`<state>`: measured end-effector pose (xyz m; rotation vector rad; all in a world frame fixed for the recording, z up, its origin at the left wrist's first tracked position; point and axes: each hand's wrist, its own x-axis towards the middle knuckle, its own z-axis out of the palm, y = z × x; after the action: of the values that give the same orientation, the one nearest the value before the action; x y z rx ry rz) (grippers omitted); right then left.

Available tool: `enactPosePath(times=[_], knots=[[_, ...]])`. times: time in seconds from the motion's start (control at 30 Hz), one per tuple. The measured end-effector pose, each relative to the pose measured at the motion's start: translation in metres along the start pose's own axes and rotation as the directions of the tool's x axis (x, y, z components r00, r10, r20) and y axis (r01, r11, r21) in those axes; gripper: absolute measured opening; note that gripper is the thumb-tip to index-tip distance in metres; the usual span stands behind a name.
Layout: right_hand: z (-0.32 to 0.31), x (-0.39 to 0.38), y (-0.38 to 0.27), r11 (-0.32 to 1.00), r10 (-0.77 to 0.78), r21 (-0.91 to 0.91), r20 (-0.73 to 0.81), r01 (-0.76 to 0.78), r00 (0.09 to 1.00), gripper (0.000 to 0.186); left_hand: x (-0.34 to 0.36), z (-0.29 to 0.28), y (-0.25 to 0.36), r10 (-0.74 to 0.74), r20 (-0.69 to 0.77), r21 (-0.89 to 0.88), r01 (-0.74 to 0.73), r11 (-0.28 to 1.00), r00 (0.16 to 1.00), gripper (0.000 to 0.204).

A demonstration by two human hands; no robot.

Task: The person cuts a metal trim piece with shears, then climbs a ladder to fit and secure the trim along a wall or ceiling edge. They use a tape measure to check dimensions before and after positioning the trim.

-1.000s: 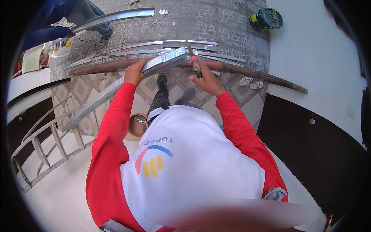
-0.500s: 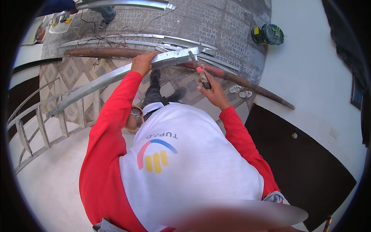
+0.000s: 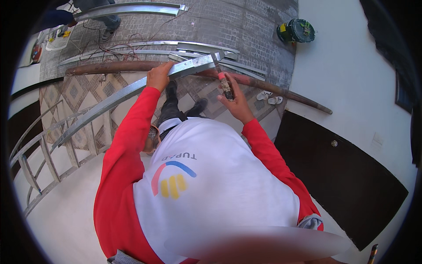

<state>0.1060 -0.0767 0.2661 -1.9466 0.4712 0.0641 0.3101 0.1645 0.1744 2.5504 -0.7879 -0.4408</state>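
My left hand (image 3: 159, 76) is closed around a long galvanized metal channel (image 3: 118, 93), a little back from its far end. The channel slants down to the left, across a metal railing. In my right hand (image 3: 238, 101) is a hammer (image 3: 226, 86) with a grey metal shaft, a red collar and a worn, dark grip. Its upper part meets the channel's end, where its head is hard to make out against the bright metal. At my left hip hangs an orange-brown pouch (image 3: 152, 137) of nails or screws, partly behind my arm.
A rusty pipe (image 3: 303, 99) crosses beyond my feet, with metal channels (image 3: 204, 47) and tangled cables (image 3: 121, 52) on the paving. White slippers (image 3: 269, 97) and a dark green bucket (image 3: 295, 31) are at right. Another person's hand holds a channel (image 3: 132, 9) at far left.
The view has shifted slightly. My right hand and the hammer have tilted a little, the hammer now close against the channel's end. My left hand keeps its hold. More of the other person shows.
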Motion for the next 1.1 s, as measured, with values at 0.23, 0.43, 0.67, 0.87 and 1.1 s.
enactPosePath(times=[0.23, 0.43, 0.67, 0.87, 1.1], knots=[[-0.007, 0.002, 0.032, 0.927, 0.275, 0.292, -0.109, -0.234, 0.955, 0.077, 0.013, 0.004, -0.008, -0.008, 0.047, 0.102, 0.003, 0.995, 0.999, 0.043], [0.032, 0.009, 0.047, 0.995, 0.048, 0.095, -0.322, -0.018, 0.945, 0.085, 0.02, 0.008, -0.014, -0.03, 0.101, 0.188, 0.01, 0.982, 0.994, 0.044], [0.033, 0.012, 0.051, 0.983, 0.116, 0.175, -0.317, -0.062, 0.941, 0.089, 0.022, 0.008, -0.02, -0.004, 0.088, 0.208, -0.015, 0.978, 0.996, 0.048], [0.039, 0.011, 0.051, 0.995, 0.043, 0.102, -0.278, -0.015, 0.96, 0.089, 0.023, 0.007, -0.028, 0.0, 0.094, 0.197, -0.019, 0.98, 0.996, 0.047], [0.013, 0.032, 0.054, 0.996, -0.076, 0.029, -0.11, 0.08, 0.991, 0.087, 0.017, 0.007, -0.036, -0.008, 0.071, 0.208, -0.007, 0.978, 0.997, 0.047]])
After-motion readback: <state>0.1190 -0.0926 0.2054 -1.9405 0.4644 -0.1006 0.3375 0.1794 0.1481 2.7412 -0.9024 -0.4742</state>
